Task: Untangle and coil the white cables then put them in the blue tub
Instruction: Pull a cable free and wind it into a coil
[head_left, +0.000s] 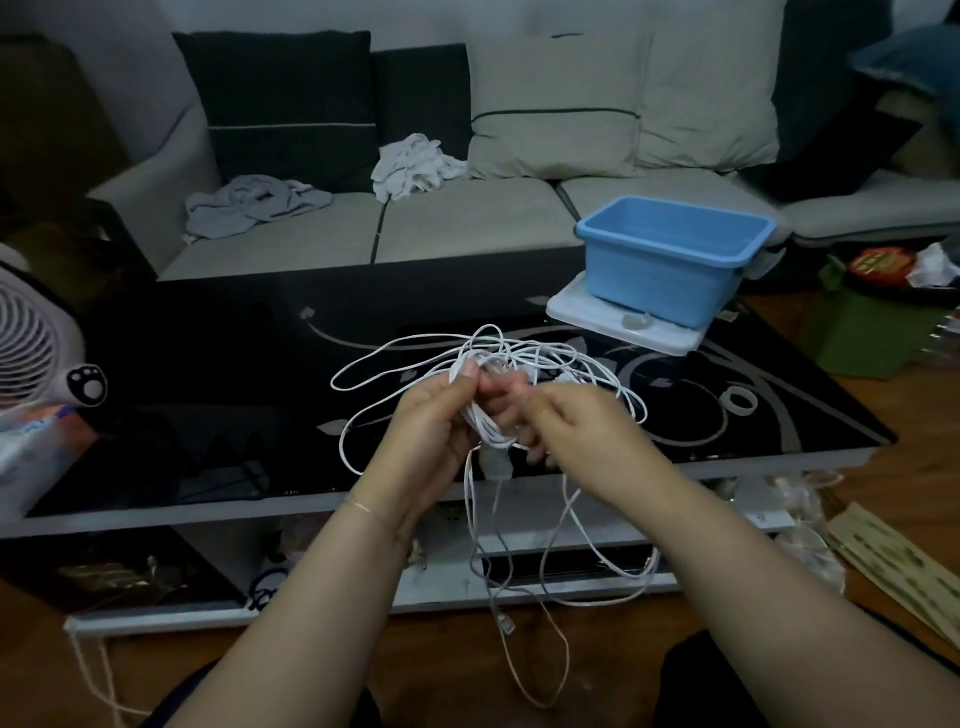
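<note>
I see the white cables (483, 415): thin, still tangled, bunched in a knot held above the table's near edge. Loose loops fan out over the glass toward its centre; several strands hang below the near edge, one ending in a clear plug. Blue tub (670, 260): rectangular, upright, near the far right corner.

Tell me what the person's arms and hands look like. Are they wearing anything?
Both forearms are bare, with no sleeves in view. The left hand has a thin gold-coloured chain bracelet around its wrist. The right hand shows no bracelet or watch. No gloves.
</note>
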